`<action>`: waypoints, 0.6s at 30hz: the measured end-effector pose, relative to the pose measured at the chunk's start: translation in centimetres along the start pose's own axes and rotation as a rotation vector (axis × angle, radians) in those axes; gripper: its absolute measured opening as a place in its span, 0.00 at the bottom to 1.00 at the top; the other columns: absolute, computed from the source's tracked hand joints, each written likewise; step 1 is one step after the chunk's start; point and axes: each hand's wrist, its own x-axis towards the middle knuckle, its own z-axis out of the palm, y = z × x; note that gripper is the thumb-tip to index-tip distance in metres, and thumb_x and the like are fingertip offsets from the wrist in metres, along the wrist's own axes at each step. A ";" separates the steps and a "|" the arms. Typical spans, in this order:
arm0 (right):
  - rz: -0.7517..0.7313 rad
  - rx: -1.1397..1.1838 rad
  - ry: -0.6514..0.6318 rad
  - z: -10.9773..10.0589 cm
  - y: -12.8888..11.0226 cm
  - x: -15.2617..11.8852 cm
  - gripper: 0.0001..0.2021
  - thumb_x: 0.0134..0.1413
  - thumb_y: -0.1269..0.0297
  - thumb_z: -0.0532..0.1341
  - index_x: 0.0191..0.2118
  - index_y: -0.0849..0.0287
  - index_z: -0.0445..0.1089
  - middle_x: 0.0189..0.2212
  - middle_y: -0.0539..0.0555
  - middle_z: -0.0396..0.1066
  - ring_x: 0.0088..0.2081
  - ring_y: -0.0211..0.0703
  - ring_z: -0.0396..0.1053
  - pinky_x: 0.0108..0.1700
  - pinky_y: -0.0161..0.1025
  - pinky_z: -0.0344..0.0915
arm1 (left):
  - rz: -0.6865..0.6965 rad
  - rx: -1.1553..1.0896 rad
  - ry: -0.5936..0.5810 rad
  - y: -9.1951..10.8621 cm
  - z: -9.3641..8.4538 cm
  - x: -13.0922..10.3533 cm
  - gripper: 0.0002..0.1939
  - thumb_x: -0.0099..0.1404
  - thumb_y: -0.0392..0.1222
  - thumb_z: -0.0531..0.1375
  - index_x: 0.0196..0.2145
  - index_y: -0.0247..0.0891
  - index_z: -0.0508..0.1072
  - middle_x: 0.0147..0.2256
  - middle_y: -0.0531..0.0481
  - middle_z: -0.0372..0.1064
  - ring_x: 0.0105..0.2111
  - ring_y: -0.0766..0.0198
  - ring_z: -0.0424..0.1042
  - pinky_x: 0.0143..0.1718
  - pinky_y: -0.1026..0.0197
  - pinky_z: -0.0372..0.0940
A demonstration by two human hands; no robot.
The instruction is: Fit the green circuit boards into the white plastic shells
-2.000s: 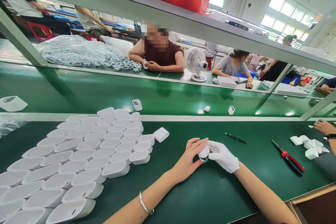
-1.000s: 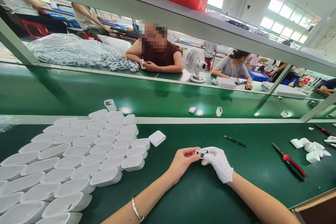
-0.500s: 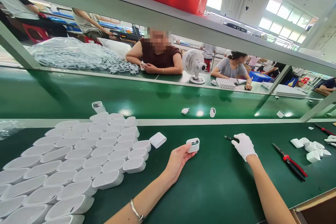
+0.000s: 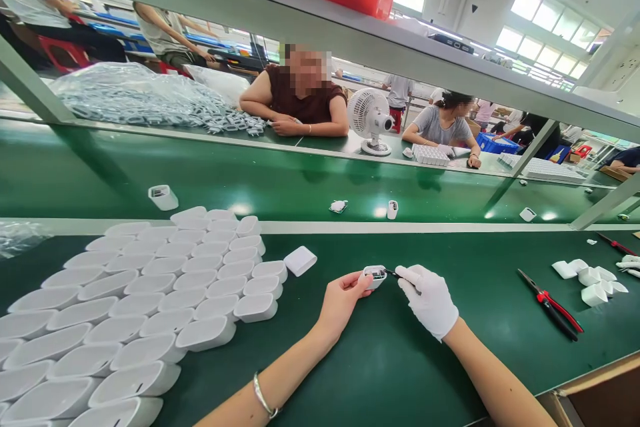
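My bare left hand (image 4: 345,303) is closed on a small white plastic housing (image 4: 374,278), its open end showing dark and metallic parts inside. My right hand (image 4: 429,300), in a white glove, is closed around slim black tweezers (image 4: 391,273). Their tip reaches the right side of the housing's opening; whether it touches a part inside I cannot tell. Left of my hands lies a loose white housing (image 4: 301,261), beside a large block of similar white housings (image 4: 207,332) packed in rows.
Red-and-black long-nose pliers (image 4: 549,305) and several white pieces (image 4: 594,283) lie on the right of the green table. Beyond runs a green belt (image 4: 280,190) carrying white units. A metal shelf (image 4: 330,33) crosses above; people sit opposite, near a white fan (image 4: 371,121).
My right hand has moved left with the tweezers, bringing their tip to the housing. My left hand stays nearly in place. The units on the belt have shifted left.
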 end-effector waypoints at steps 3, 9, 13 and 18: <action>0.003 -0.034 -0.009 -0.2 0.8 0.1 0.13 0.58 0.65 0.54 0.46 0.51 0.72 0.33 0.52 0.73 0.30 0.39 0.68 0.32 0.35 0.60 | 0.001 0.022 -0.009 0.0 -0.1 0.0 0.22 0.49 0.51 0.66 0.36 0.30 0.78 0.36 0.40 0.77 0.36 0.55 0.74 0.41 0.56 0.68; -0.035 -0.018 0.010 -0.4 1.0 0.2 0.13 0.58 0.64 0.54 0.46 0.50 0.71 0.32 0.52 0.74 0.29 0.39 0.68 0.32 0.35 0.59 | 0.017 0.075 -0.017 0.1 -0.1 -0.2 0.21 0.49 0.52 0.66 0.34 0.32 0.79 0.33 0.42 0.77 0.34 0.56 0.74 0.38 0.57 0.67; -0.055 -0.030 0.015 -0.4 1.1 0.1 0.13 0.58 0.64 0.54 0.46 0.51 0.72 0.32 0.52 0.74 0.29 0.39 0.68 0.32 0.35 0.59 | 0.029 0.101 -0.019 0.1 0.0 -0.2 0.21 0.49 0.52 0.66 0.35 0.33 0.79 0.32 0.42 0.77 0.33 0.56 0.74 0.37 0.57 0.67; -0.062 -0.074 0.015 0.1 0.9 0.2 0.13 0.58 0.63 0.54 0.45 0.51 0.72 0.32 0.53 0.74 0.30 0.40 0.68 0.32 0.35 0.59 | 0.041 0.137 -0.046 0.1 0.0 -0.1 0.20 0.49 0.50 0.65 0.35 0.34 0.79 0.32 0.44 0.77 0.32 0.56 0.73 0.38 0.57 0.67</action>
